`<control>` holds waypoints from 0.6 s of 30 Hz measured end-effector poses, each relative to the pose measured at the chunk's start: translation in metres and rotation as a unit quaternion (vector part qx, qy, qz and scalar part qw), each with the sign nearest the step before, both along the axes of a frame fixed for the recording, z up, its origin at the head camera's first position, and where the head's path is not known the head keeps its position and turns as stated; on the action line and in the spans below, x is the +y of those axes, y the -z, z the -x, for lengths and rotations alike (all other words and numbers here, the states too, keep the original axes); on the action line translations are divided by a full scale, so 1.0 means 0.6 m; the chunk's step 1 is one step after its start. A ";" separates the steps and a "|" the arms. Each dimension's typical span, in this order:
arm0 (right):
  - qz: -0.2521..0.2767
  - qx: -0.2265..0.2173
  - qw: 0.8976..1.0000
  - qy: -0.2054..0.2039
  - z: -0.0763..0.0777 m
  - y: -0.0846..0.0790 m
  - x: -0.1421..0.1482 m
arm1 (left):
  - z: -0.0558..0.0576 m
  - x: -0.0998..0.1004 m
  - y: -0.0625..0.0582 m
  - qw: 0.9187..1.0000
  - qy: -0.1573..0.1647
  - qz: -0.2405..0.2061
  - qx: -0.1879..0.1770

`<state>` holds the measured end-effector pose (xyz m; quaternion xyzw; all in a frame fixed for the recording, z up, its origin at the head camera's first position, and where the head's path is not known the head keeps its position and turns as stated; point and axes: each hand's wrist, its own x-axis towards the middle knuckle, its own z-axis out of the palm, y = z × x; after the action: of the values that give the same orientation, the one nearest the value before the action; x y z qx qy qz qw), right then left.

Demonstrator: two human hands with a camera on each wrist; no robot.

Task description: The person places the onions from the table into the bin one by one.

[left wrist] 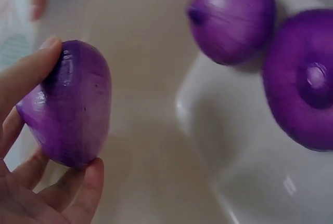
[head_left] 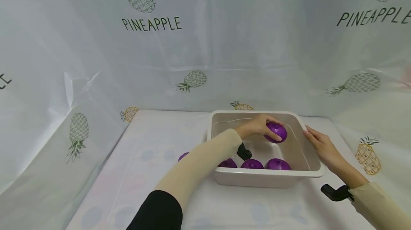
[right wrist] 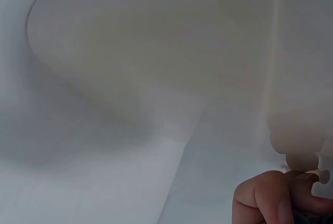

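My left hand [head_left: 258, 126] holds a glossy purple onion [head_left: 279, 132] above the floor of a pale plastic bin [head_left: 244, 173]. In the left wrist view, thumb and fingertips pinch that onion [left wrist: 78, 104] from opposite sides, its pointed end toward the palm. Three more purple onions lie along the bin's near wall: one on the left [head_left: 228, 163], one in the middle [head_left: 252, 164] and one on the right [head_left: 278, 164]. At the bin's right rim, my right hand [head_left: 322, 148] grips the edge; curled fingers [right wrist: 268, 195] show beside the wall in the right wrist view.
Part of another purple object [head_left: 183, 156] shows on the table left of the bin, mostly hidden behind the left sleeve [head_left: 196, 165]. A white patterned cloth [head_left: 135, 173] covers the table. Pineapple-print sheeting [head_left: 224, 51] rises behind and along the sides.
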<state>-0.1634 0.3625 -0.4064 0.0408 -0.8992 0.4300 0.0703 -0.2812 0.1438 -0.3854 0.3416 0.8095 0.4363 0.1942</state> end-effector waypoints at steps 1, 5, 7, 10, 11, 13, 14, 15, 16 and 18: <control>-0.001 -0.001 1.000 0.001 0.000 0.000 0.000 | 0.000 0.003 0.006 1.000 -0.002 0.007 0.007; -0.003 -0.007 1.000 0.004 0.001 0.000 0.001 | 0.001 0.015 0.032 0.998 -0.003 0.043 0.055; -0.006 -0.007 1.000 0.007 0.002 0.001 0.001 | 0.002 0.020 0.043 0.996 -0.001 0.054 0.072; -0.006 -0.006 1.000 0.008 0.003 0.000 0.000 | 0.004 0.026 0.057 0.993 0.010 0.066 0.101; -0.008 -0.005 1.000 0.010 0.004 0.000 0.000 | 0.004 0.027 0.061 0.991 0.015 0.069 0.111; -0.014 -0.004 1.000 0.014 0.004 0.000 -0.001 | 0.004 0.029 0.069 0.986 0.026 0.085 0.138; -0.015 -0.005 1.000 0.014 0.004 0.000 -0.002 | 0.004 0.030 0.073 0.984 0.031 0.094 0.150; -0.019 -0.006 1.000 0.016 0.003 0.000 -0.003 | 0.003 0.030 0.077 0.982 0.035 0.099 0.159; -0.020 -0.008 1.000 0.017 0.003 0.000 -0.003 | 0.002 0.032 0.081 0.980 0.038 0.104 0.165; -0.023 -0.011 0.999 0.019 0.002 0.001 -0.004 | 0.002 0.034 0.089 0.977 0.039 0.113 0.177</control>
<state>-0.1646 0.3602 -0.4068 0.0201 -0.9102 0.4082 0.0673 -0.2824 0.1644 -0.4391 0.4206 0.8611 0.2670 0.1013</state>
